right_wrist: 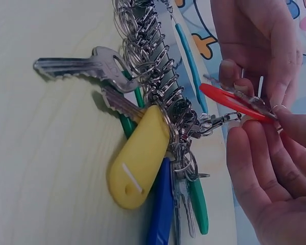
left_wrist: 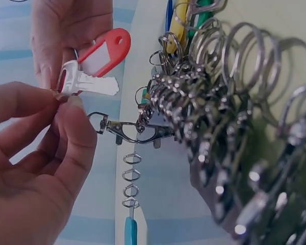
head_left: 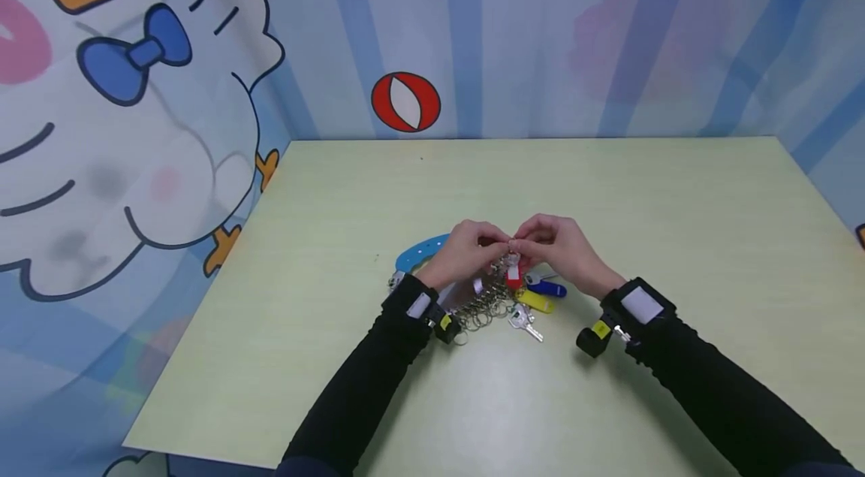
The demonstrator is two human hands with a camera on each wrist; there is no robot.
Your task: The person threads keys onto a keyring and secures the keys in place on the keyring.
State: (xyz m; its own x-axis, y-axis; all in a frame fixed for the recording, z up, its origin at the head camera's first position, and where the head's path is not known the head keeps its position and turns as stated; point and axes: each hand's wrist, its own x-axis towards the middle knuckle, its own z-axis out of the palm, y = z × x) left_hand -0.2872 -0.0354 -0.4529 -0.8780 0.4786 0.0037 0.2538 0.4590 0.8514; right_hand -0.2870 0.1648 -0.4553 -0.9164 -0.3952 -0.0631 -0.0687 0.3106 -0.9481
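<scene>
Here the key (left_wrist: 94,84) is held up between two sets of fingertips: by the left hand (head_left: 473,248) and the right hand (head_left: 557,244) a tight pinch is formed, thumb pressed to forefinger on each, right at the key's head. A small ring (right_wrist: 279,107) is seen there, though which finger bears on it cannot be told.

The blade is pointed away from the fingertips, its long axis run out toward the heap of rings (head_left: 481,309). Alongside, the red tag (left_wrist: 103,55) is fanned out from the same pinch at a slant, with a white label carried in its window.

Almost at the left thumb, a clasp (left_wrist: 107,124) is seen. Below the right fingers, a blue tag (head_left: 547,288) and a yellow tag (head_left: 535,301) are spread, and nearer the person a second key (head_left: 525,319) is laid out flat. Beyond the left fingers, a blue hoop (head_left: 420,252) is partly covered by that hand.

All around the fingers a pale table (head_left: 642,199) is stretched, backed by a striped blue wall (head_left: 513,34) on which a red-and-white ball (head_left: 405,102) is printed.
</scene>
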